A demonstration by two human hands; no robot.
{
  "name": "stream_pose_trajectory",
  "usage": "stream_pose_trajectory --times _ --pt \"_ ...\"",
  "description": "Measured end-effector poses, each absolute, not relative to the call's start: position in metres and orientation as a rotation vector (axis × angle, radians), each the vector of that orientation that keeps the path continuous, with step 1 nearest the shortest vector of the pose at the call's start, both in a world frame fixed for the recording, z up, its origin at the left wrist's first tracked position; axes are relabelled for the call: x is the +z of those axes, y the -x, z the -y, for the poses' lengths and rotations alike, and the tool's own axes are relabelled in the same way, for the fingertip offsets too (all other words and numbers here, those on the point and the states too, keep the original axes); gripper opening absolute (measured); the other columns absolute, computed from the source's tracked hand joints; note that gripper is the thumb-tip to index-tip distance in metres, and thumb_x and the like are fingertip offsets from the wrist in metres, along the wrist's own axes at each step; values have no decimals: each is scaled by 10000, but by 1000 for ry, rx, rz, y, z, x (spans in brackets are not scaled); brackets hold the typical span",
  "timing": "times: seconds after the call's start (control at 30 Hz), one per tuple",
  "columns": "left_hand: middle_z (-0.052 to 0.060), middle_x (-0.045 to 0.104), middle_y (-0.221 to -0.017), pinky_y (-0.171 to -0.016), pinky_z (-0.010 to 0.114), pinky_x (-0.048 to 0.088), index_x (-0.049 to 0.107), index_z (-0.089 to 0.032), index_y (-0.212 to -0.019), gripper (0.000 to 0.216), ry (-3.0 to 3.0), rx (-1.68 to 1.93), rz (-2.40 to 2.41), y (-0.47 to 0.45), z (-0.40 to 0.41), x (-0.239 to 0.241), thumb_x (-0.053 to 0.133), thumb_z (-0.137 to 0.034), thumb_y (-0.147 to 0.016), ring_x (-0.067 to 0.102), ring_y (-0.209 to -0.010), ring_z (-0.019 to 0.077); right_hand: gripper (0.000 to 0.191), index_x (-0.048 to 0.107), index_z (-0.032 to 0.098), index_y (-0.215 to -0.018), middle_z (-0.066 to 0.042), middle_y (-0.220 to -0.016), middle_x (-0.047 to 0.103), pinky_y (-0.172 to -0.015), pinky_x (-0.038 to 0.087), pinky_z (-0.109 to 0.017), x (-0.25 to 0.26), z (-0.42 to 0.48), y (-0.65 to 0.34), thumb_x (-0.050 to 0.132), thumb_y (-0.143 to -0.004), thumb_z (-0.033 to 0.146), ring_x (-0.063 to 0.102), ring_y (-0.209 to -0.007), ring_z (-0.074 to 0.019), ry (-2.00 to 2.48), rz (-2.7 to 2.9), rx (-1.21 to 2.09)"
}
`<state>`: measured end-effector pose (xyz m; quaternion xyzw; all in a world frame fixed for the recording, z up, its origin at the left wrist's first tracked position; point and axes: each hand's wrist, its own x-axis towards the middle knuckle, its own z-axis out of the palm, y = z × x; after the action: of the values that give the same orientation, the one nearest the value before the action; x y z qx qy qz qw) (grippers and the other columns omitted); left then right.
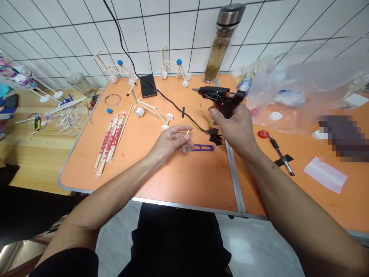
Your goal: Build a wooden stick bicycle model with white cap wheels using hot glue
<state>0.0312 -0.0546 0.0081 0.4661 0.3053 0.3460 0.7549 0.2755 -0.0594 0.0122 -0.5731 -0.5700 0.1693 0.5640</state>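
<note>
My right hand (235, 123) grips a black hot glue gun (220, 96), held above the orange table with its nozzle pointing left. Between the thumb and fingers of my left hand (174, 140) is a short piece of wooden stick (188, 132), its tip showing. Just under that hand lies a purple-handled cutter (203, 147). Black tape pieces (215, 136) and yellow-handled pliers (207, 122) rest between my hands. Beyond my left hand stands a small stick tricycle frame (148, 107) with white wheels.
Two similar stick models with blue balls (115, 69) (174, 66) stand by the tiled wall. Wrapped chopsticks (111, 142) lie left, a phone (148, 85) at the back. A tall tea bottle (221, 46), a plastic bag (302, 88) and a pen (282, 156) are right. A black cable (173, 103) crosses the table.
</note>
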Motion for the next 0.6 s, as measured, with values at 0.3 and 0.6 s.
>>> stream_pose_trajectory --times 0.3,0.6 --pt "38 884 -909 -578 236 551 780 -174 -1282 627 -1046 783 -625 -33 54 9 1063 -471 -808 739 -615 120 352 757 265 -1205 -60 -1040 798 -869 709 -476 11 62 -270 875 -992 520 792 -994 -290 1361 1404 457" --pt "75 900 -920 -516 191 532 715 -155 -984 246 -1027 834 -831 -28 53 26 918 -293 -973 728 -538 92 470 786 269 -1122 -33 -862 722 -654 652 -415 20 69 -271 774 -1045 733 683 -712 -229 1375 1413 482"
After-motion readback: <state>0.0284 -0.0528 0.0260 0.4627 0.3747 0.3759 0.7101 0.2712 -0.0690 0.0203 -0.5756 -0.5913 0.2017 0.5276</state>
